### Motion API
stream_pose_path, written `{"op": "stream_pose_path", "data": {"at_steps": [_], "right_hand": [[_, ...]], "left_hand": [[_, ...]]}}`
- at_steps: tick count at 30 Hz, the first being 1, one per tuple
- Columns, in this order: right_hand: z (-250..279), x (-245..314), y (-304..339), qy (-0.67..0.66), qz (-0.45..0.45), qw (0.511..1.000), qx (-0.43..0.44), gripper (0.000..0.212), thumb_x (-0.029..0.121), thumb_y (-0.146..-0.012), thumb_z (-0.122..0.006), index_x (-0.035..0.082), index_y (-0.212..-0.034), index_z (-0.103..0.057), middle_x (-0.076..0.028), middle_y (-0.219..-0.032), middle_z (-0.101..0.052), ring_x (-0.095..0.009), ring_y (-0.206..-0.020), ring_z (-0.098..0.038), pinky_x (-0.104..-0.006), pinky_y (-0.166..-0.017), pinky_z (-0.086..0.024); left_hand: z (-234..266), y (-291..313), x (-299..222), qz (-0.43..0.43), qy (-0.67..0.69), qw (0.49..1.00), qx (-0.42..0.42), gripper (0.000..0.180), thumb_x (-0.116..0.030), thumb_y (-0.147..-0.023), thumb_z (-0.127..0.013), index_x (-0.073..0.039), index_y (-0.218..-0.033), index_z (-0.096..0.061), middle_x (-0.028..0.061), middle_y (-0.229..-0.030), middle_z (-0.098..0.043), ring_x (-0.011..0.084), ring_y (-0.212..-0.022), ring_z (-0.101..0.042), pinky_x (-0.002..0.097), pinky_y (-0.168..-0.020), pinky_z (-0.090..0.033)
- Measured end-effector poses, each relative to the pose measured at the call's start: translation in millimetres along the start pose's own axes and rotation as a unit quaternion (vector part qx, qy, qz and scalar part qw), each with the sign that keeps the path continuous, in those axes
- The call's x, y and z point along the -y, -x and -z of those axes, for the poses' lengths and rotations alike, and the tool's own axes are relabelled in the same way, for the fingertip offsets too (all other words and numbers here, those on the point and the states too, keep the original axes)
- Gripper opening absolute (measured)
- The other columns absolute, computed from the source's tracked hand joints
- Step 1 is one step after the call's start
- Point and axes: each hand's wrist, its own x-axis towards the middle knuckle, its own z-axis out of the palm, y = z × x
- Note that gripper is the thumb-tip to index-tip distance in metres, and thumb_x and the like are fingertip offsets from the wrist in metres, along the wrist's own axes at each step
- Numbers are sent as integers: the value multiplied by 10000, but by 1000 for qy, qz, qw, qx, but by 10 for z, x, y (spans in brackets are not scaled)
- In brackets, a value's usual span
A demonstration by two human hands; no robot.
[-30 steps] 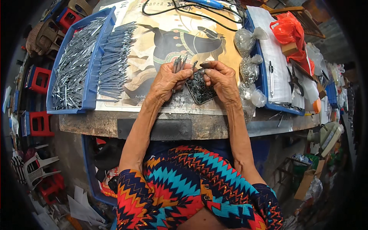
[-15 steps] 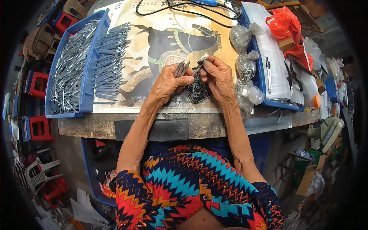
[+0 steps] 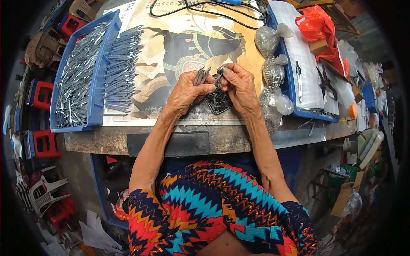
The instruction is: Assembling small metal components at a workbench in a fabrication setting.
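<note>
My left hand (image 3: 186, 90) is closed around a small bunch of slim grey pointed metal pieces (image 3: 200, 77), whose tips stick up past the fingers. Thumb and forefinger of my right hand (image 3: 240, 88) pinch together right beside it. A small dark part (image 3: 220, 70) shows at those fingertips, too little of it visible to name. Beneath both hands sits a small tray (image 3: 218, 112) filled with tiny black parts (image 3: 218, 100). To the left, many similar slim metal pieces (image 3: 123, 70) lie stacked in a row against a blue bin (image 3: 99, 81), which holds a heap (image 3: 79, 81) more.
A horse picture (image 3: 171, 55) covers the tabletop. On the right stand knotted plastic bags (image 3: 273, 74) of small parts and a blue tray (image 3: 290, 94) with a drawing compass (image 3: 299, 81) and pliers (image 3: 326, 83). A black cable (image 3: 209, 12) crosses the far side.
The right fingertips have shifted slightly left and nearer to the bunch in my left hand. The left hand has hardly moved.
</note>
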Motion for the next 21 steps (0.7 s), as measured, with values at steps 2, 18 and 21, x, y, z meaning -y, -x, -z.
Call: {"op": "stream_pose_path", "data": {"at_steps": [2, 18, 21], "right_hand": [[-4, -28, 1, 0, 7, 1000, -4, 140, 111, -873, -555, -27, -890, -559, -13, -677, -530, -67, -587, -485, -185, -536, -400], [-82, -45, 46, 184, 73, 979, -49, 135, 106, -868, -541, -19, -817, -559, 11, -607, -489, -42, -527, -414, -185, -475, -331], [-90, -56, 29, 171, 78, 981, -50, 143, 109, -870, -539, -17, -802, -555, 15, -594, -479, -42, -520, -414, -189, -471, -333]], "left_hand": [[-4, -2, 9, -2, -1, 1000, -4, 134, -38, -723, -674, 2, -815, -585, -23, -567, -497, 38, -443, -392, 181, -390, -286], [-38, 20, -8, -34, -66, 996, -52, 92, -16, -701, -669, 6, -769, -611, 2, -603, -554, 44, -483, -456, 182, -430, -343], [-29, 33, -47, -9, -42, 998, -41, 88, -10, -698, -668, 6, -764, -612, -1, -599, -556, 47, -495, -471, 186, -443, -361]]}}
